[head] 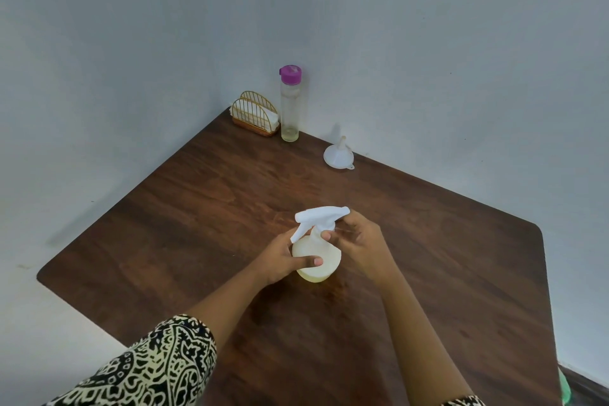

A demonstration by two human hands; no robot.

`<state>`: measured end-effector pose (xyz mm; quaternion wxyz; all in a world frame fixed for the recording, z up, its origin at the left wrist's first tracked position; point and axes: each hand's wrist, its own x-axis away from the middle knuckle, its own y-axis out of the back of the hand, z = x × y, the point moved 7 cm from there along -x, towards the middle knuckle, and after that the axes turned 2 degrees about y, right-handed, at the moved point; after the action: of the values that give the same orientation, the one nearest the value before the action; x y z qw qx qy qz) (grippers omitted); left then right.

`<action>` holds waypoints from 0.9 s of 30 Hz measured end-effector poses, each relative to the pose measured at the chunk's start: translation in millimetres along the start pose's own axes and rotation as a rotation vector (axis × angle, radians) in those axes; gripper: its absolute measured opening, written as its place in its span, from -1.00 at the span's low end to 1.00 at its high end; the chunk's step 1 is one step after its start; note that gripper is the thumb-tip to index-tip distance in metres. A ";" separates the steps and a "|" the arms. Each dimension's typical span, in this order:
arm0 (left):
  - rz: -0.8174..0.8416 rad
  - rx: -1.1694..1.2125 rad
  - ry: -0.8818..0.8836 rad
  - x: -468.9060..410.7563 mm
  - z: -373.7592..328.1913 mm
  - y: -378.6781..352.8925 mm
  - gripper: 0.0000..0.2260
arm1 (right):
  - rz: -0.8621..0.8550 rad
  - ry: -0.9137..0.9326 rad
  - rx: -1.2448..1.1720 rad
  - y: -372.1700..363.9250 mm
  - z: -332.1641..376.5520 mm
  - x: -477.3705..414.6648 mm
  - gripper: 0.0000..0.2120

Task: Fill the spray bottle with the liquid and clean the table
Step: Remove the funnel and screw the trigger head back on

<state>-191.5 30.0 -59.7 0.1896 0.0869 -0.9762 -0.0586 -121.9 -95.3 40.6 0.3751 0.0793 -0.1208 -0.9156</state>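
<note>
Both hands on the spray bottle, which stands on the table between them: left hand wrapped round the squat body, right hand pinching the collar under the white trigger head. Judged: filling done, head going back on; spraying and wiping still to come. Body translucent, rounded, pale yellowish liquid low inside. Beyond the hands, white plastic funnel lies mouth-down, spout up. Further off, tall clear bottle, purple cap, nearly drained. Beside it, gold wire napkin holder. Table dark wood-grain, rounded corners
</note>
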 end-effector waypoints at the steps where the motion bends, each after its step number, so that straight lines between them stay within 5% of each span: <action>1: 0.001 0.005 -0.008 0.6 -1.0 0.0 -0.53 | -0.015 -0.005 -0.021 -1.2 -3.2 1.6 -0.74; 13: -0.003 0.046 -0.051 4.8 -6.4 -1.2 -0.60 | -0.054 -0.008 -0.032 -5.6 -15.9 2.3 -0.71; 27: -0.020 0.076 -0.110 10.2 -15.8 -2.6 -0.59 | -0.428 -0.123 0.091 -27.5 -24.8 7.0 -0.54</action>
<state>-194.4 24.2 -41.9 0.1318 0.1003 -0.9858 -0.0279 -139.3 -85.2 8.7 0.1603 0.0639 -0.1652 -0.9711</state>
